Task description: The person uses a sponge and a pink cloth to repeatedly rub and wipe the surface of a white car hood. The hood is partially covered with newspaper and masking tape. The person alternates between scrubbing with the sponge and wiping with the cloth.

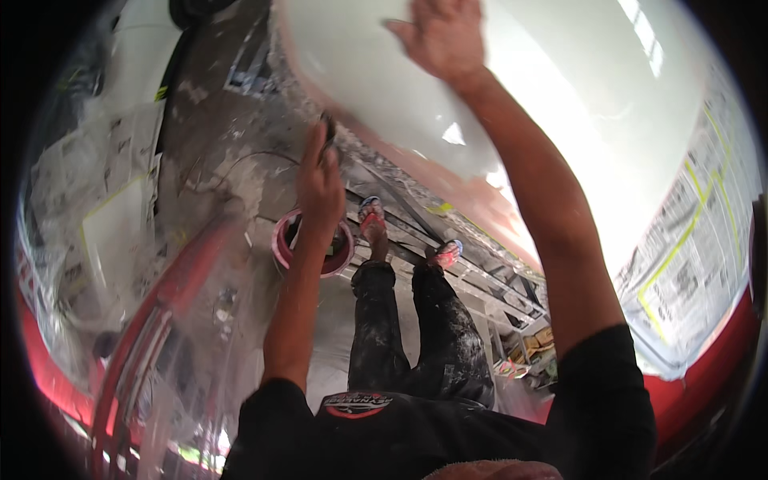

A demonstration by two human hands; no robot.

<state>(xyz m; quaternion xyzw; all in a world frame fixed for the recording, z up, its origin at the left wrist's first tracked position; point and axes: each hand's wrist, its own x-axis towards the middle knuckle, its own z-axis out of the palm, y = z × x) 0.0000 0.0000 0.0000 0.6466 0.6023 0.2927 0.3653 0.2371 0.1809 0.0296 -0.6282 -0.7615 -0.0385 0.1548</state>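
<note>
My right hand [444,36] is spread over the glossy white curved vehicle panel [384,72], thumb out to the side. Its fingertips run past the top of the view, and I cannot tell whether the palm touches the surface. To the left of the panel's lower edge, my left hand [322,188] is raised with its fingers closed on a small dark object [327,132], too blurred to name. A dull pinkish-brown band [448,188] runs along that edge of the panel. Below my left forearm stands a pink bucket [347,254] with dark things inside.
My sandalled feet are by a metal ladder-like frame [500,290] lying under the panel. Newspaper masking with yellow-green tape [680,256] covers the right side. More papered, plastic-wrapped bodywork [96,184] stands at left, beside a red bar [172,280]. Small boxes [532,348] sit low at right.
</note>
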